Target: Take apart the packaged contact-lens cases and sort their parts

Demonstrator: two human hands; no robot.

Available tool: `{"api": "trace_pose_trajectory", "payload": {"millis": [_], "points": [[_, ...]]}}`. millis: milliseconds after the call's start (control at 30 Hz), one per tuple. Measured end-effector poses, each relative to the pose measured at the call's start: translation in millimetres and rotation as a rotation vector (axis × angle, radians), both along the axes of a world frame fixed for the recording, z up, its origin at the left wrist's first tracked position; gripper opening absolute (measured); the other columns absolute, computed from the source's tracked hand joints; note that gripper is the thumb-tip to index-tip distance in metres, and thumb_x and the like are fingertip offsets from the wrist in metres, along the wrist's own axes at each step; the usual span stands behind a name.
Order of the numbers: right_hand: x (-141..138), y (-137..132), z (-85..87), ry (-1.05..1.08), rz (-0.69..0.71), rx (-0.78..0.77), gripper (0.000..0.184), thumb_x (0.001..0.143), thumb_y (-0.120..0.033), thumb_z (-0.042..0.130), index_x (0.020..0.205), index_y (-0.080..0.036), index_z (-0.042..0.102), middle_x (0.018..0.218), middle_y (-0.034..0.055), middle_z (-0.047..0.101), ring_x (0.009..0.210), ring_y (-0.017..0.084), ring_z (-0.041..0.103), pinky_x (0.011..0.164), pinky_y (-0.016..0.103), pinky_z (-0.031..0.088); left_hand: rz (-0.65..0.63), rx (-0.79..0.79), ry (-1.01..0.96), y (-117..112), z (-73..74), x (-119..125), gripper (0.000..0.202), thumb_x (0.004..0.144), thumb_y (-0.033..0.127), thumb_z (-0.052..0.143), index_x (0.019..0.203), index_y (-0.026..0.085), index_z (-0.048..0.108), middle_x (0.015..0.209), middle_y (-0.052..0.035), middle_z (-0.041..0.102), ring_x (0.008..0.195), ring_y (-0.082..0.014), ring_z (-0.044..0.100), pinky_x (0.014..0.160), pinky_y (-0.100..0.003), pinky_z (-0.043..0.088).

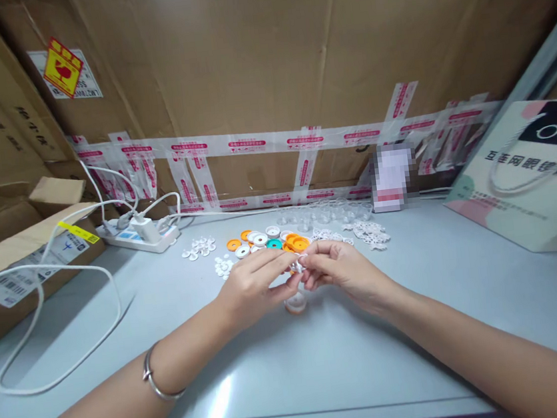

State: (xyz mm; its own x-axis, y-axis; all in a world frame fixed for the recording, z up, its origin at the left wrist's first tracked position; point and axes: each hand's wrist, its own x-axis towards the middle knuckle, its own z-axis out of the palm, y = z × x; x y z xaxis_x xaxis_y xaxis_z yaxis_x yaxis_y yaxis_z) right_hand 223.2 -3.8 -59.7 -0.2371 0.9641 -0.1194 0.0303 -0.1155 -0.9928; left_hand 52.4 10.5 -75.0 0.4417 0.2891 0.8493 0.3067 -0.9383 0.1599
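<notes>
Between the fingertips of my left hand and my right hand is a small white plastic part. Both hands pinch it above the table, and fingers partly cover it. Just below them stands a round clear cup-like piece with an orange tint at its bottom edge. Behind the hands lie white rings, a teal ring and orange rings. Small white discs are heaped near my left hand. Beyond my right hand is a pile of white lacy-looking parts.
White knob-like pieces and clear cups sit farther back. At left are a power strip, a looping white cable and an open carton. A paper bag stands at right, with a large cardboard box behind.
</notes>
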Motion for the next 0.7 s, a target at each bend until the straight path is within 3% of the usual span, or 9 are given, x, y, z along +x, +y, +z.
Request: {"api": "trace_pose_trajectory", "payload": {"millis": [67, 200, 333, 533, 700], "points": [[-1.7, -2.3, 0.8, -0.004, -0.005, 0.033, 0.023, 0.069, -0.035, 0.065, 0.066, -0.015, 0.054, 0.058, -0.0011, 0.062, 0.052, 0.008, 0.059, 0.058, 0.023, 0.05, 0.005, -0.024, -0.031, -1.2, -0.5, 1.2, 0.017, 0.074, 0.011, 0.06, 0.09, 0.014, 0.062, 0.077, -0.004, 0.067, 0.065, -0.0099, 0.06, 0.062, -0.02, 0.051], [-1.9, -6.9, 1.9, -0.078, -0.045, 0.248, 0.022, 0.07, -0.036, 0.064, 0.069, -0.017, 0.054, 0.063, -0.0011, 0.063, 0.059, 0.01, 0.061, 0.06, 0.024, 0.05, 0.024, -0.184, -0.113, -4.3, 0.7, 2.7, 0.017, 0.073, 0.01, 0.061, 0.089, 0.015, 0.062, 0.072, -0.0013, 0.064, 0.061, -0.0077, 0.058, 0.061, -0.019, 0.05], [15.8, 8.6, 0.3, -0.145, -0.101, 0.258, 0.024, 0.072, -0.04, 0.061, 0.073, -0.017, 0.054, 0.064, 0.0004, 0.064, 0.058, 0.012, 0.062, 0.059, 0.025, 0.05, 0.08, -0.153, -0.119, -4.1, 5.8, -1.5, 0.016, 0.074, 0.012, 0.06, 0.09, 0.016, 0.062, 0.076, -0.0017, 0.064, 0.064, -0.0085, 0.057, 0.063, -0.021, 0.049], [67.1, 56.0, -6.2, -0.703, -0.263, 0.432, 0.024, 0.077, -0.034, 0.053, 0.086, -0.016, 0.065, 0.082, 0.0066, 0.069, 0.073, 0.018, 0.063, 0.069, 0.031, 0.047, 0.201, -0.282, -0.152, 1.8, 8.1, -11.3, 0.016, 0.074, 0.016, 0.06, 0.09, 0.016, 0.062, 0.086, -0.0038, 0.066, 0.067, -0.0096, 0.056, 0.062, -0.023, 0.047], [86.4, 67.3, -9.8, -1.061, -0.177, 0.438, 0.022, 0.076, -0.028, 0.051, 0.081, -0.017, 0.069, 0.086, 0.0055, 0.07, 0.081, 0.021, 0.062, 0.07, 0.03, 0.044, 0.184, -0.443, -0.15, 0.0, 7.3, -11.0, 0.016, 0.076, 0.017, 0.058, 0.092, 0.016, 0.059, 0.089, -0.0046, 0.065, 0.075, -0.012, 0.058, 0.067, -0.025, 0.048]]}}
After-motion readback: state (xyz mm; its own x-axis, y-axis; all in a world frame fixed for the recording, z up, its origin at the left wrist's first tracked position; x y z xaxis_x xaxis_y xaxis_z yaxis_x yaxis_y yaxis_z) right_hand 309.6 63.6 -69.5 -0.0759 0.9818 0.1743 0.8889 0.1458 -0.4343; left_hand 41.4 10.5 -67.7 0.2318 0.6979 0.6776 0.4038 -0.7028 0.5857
